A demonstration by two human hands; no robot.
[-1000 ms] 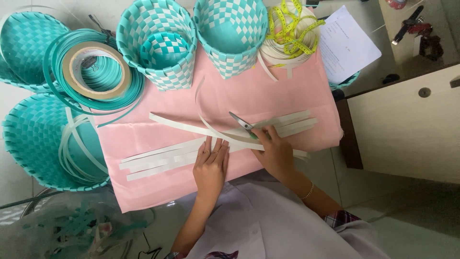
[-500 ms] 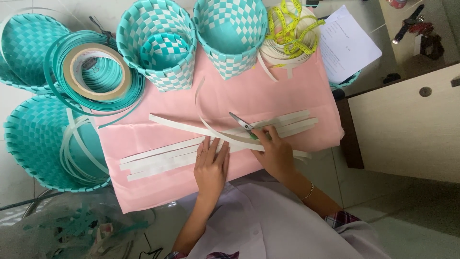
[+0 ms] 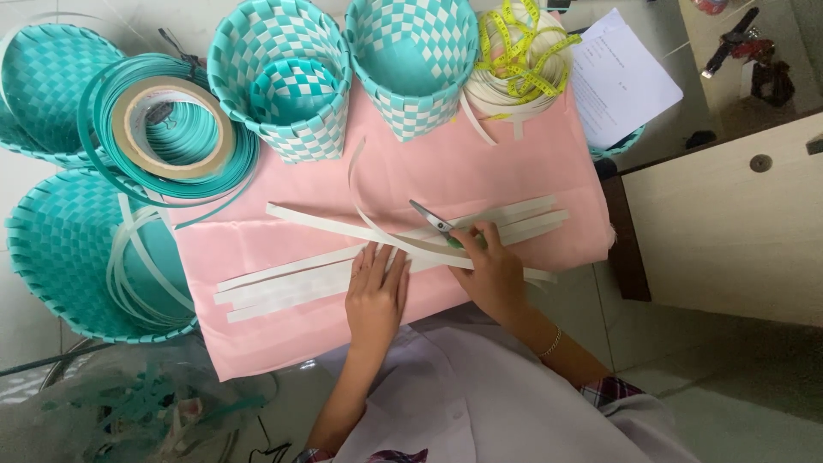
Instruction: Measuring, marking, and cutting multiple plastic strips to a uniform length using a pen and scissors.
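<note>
Several long white weaving strips [image 3: 300, 276] lie side by side on a pink cloth [image 3: 514, 163]. My left hand [image 3: 375, 291] presses flat on them, fingers spread, holding nothing. My right hand [image 3: 490, 270] grips green-handled scissors [image 3: 435, 225], blades pointing up-left over the strips. One white strip [image 3: 356, 193] curls upward from the pile near the scissor blades.
Two teal-and-white woven baskets [image 3: 283, 77] [image 3: 416, 64] stand at the cloth's far edge. A coil of white strip with a yellow tape measure [image 3: 519, 64] sits right of them. Teal strip coil with tape roll [image 3: 171, 129], teal woven trays [image 3: 64, 249], papers [image 3: 621, 77] and a cabinet [image 3: 729, 223] surround.
</note>
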